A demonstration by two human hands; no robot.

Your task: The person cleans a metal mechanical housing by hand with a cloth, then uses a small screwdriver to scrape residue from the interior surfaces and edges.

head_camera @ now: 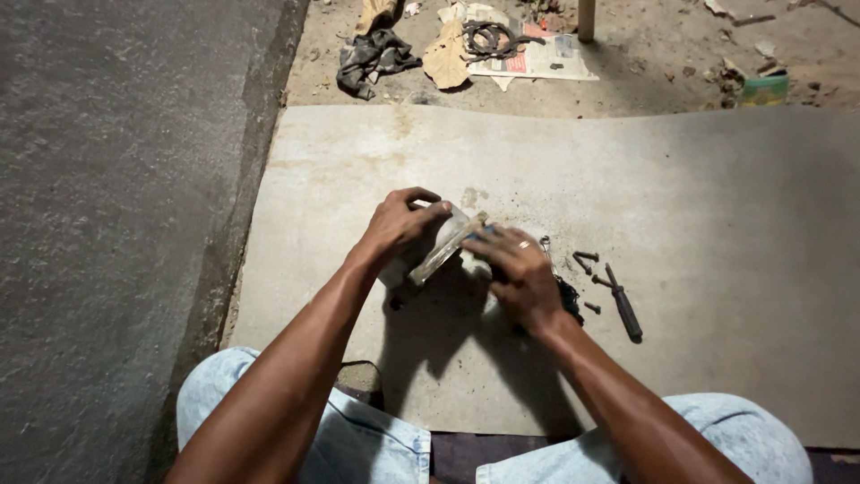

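Note:
My left hand (400,229) grips a grey metal part (441,251) from the top and left, holding it just above a grey sheet (681,206) on the ground. My right hand (517,276) presses on the part's right side, fingers laid along its edge, a ring on one finger. What lies under my palms is hidden. A black-handled screwdriver (623,302) lies on the sheet just right of my right hand, with a few loose bolts (587,262) beside it and a small wrench (546,246) near my fingers.
A dark cloth (372,58), crumpled paper (448,58), a rubber ring on newspaper (488,38) and a wooden post (586,18) lie on the dirt beyond the sheet. A green container (763,88) sits at the far right. Asphalt (116,224) runs along the left.

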